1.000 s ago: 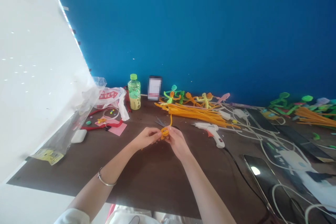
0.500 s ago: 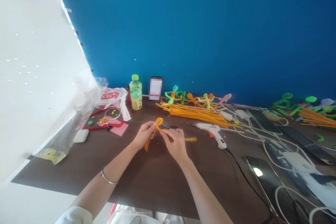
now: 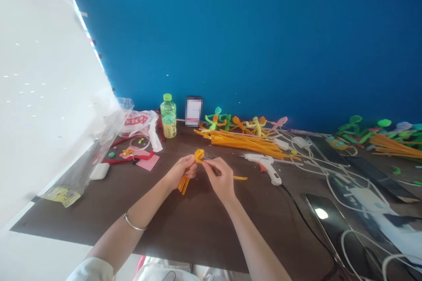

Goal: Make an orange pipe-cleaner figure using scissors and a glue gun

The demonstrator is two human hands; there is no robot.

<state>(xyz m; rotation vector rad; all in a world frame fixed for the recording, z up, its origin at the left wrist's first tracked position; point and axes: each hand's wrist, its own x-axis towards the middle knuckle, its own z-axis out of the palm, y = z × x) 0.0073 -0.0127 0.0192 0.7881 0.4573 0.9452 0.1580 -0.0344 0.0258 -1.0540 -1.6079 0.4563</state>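
Orange pipe cleaners [image 3: 199, 155] are bent into a small looped coil above the middle of the table. My left hand [image 3: 183, 171] is closed round them below the coil, and several straight ends hang down under its fingers. With thumb and forefinger, my right hand [image 3: 219, 178] pinches a strand at the coil's right side. One orange end sticks out to the right from behind my right hand. Dark-handled scissors seem to lie behind the hands, mostly hidden.
A white glue gun [image 3: 265, 167] lies right of my hands, its black cord running forward. Behind lie a bundle of orange pipe cleaners [image 3: 244, 144] and several pipe-cleaner figures [image 3: 257, 126]. A bottle [image 3: 169, 116], plastic bags and pink paper [image 3: 147, 162] are left; a phone [image 3: 336, 228] and cables are right.
The strand in my right hand has been drawn further round the coil, which looks tighter. The hanging ends under my left hand show more spread. The view has shifted slightly.
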